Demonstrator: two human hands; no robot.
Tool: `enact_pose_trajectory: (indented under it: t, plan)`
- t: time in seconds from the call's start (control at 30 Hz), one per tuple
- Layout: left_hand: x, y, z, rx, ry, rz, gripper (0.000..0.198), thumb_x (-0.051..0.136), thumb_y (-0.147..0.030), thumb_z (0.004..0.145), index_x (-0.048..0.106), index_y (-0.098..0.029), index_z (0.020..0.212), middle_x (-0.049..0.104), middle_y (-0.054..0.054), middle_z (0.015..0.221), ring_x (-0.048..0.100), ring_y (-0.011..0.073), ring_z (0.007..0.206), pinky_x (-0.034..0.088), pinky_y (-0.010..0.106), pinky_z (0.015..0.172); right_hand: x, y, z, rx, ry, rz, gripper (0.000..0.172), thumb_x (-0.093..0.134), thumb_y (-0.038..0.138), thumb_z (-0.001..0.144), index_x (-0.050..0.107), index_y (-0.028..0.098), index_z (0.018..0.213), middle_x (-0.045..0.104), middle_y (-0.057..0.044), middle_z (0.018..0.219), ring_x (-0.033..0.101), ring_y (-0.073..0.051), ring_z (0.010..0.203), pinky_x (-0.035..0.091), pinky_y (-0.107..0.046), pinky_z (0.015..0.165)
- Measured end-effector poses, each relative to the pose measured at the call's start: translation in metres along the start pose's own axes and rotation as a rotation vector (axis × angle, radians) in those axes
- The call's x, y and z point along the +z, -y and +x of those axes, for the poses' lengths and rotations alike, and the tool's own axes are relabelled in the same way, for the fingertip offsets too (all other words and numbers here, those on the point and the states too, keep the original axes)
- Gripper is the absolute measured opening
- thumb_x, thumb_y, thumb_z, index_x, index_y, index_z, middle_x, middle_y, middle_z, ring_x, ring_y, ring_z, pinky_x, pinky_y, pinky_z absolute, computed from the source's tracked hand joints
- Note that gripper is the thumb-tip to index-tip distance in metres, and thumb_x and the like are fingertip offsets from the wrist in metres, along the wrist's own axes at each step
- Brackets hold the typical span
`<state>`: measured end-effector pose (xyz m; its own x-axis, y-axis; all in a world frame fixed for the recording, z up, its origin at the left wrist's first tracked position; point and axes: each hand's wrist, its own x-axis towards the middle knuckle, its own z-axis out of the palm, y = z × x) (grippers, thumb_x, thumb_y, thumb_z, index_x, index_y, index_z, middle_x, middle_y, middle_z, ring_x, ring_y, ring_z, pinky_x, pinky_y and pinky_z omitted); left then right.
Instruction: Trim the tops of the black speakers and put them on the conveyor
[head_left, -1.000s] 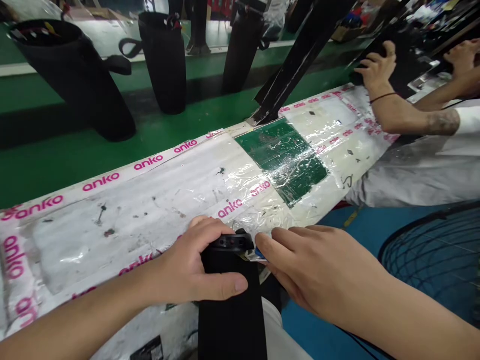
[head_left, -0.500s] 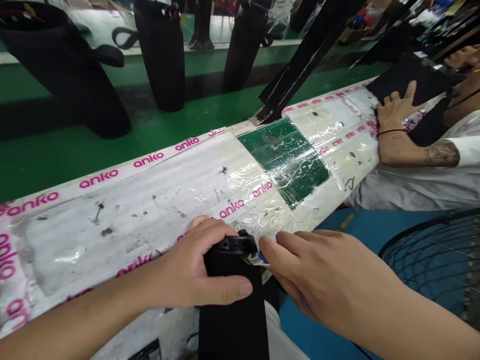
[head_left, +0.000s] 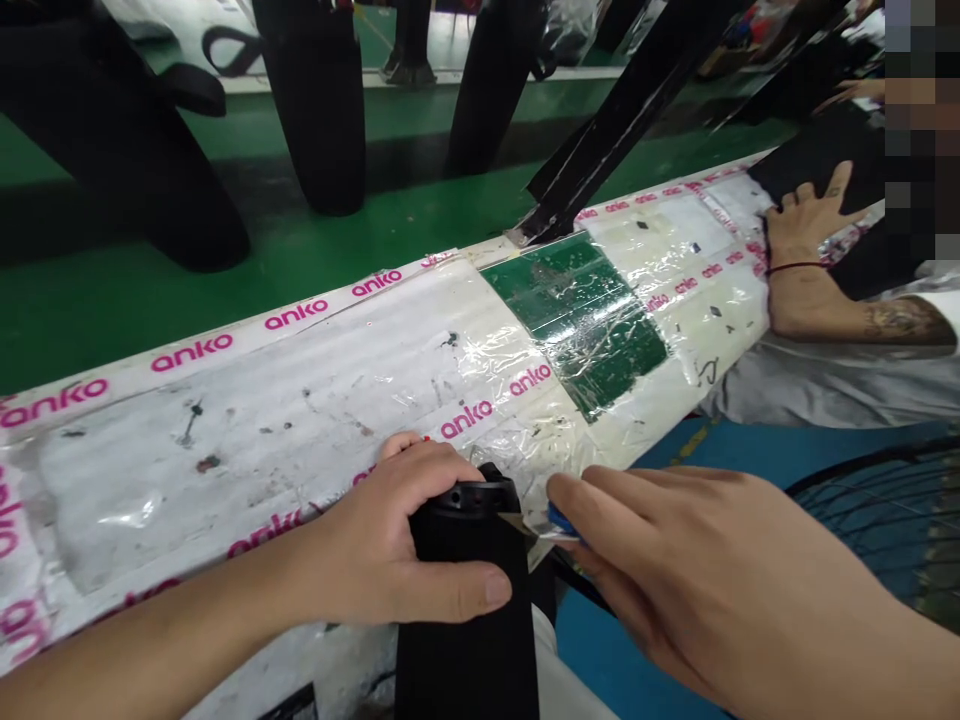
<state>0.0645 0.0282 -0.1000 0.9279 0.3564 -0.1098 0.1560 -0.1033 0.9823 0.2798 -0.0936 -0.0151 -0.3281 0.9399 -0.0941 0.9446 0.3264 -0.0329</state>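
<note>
At six o'clock, the left hand [head_left: 386, 540] grasped a long, matte-black piece [head_left: 465, 650] topped by a round black ring [head_left: 472, 499] dotted with holes; its thumb lay across the black surface. At five o'clock, the right hand [head_left: 682, 560] pinched a small blue object [head_left: 558, 518] just beside the ring. Beyond stretched a plastic-covered white worktop [head_left: 247, 390] edged with pink-lettered tape [head_left: 296, 313]. At eleven o'clock, a tapered black sleeve [head_left: 319, 120] stood on a green surface [head_left: 409, 205].
</note>
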Motion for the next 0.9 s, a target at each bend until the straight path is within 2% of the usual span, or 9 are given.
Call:
enact_pose_trajectory:
  t: [0.2,0.6,0.77,0.9]
  plan:
    - [0.000,-0.002,0.001,-0.005,-0.016,-0.013,0.035,0.082,-0.053,0.083,0.066,-0.026,0.099,0.059,0.002,0.094,0.051,0.0289,0.102,0.040,0.042,0.094,0.012,0.012,-0.002,0.011,0.061,0.027,0.033,0.053,0.008,0.079,0.045,0.026,0.105,0.060,0.005,0.071,0.059,-0.022,0.047,0.025,-0.036,0.048]
    - [0.001,-0.003,-0.001,0.006,-0.017,-0.014,0.036,0.083,-0.051,0.083,0.065,-0.026,0.102,0.058,0.002,0.095,0.051,0.0285,0.103,0.038,0.041,0.094,0.008,0.015,0.002,0.026,0.053,-0.002,0.031,0.049,0.005,0.079,0.044,0.027,0.101,0.059,0.004,0.068,0.060,-0.023,0.045,0.024,-0.035,0.047]
    - [0.000,-0.006,-0.002,-0.019,-0.005,-0.055,0.033,0.082,-0.048,0.083,0.065,-0.025,0.101,0.057,0.001,0.096,0.050,0.0276,0.103,0.038,0.041,0.096,0.012,0.018,0.005,0.089,0.056,0.003,0.030,0.048,0.003,0.075,0.044,0.028,0.093,0.057,0.004,0.062,0.058,-0.024,0.040,0.019,-0.034,0.046]
    - [0.001,-0.008,0.000,-0.009,-0.009,-0.025,0.033,0.084,-0.044,0.083,0.064,-0.024,0.099,0.057,0.001,0.098,0.051,0.0254,0.101,0.037,0.043,0.101,0.012,0.022,0.009,0.122,0.126,0.008,0.033,0.051,0.001,0.070,0.043,0.028,0.088,0.057,0.004,0.060,0.059,-0.024,0.038,0.013,-0.032,0.046]
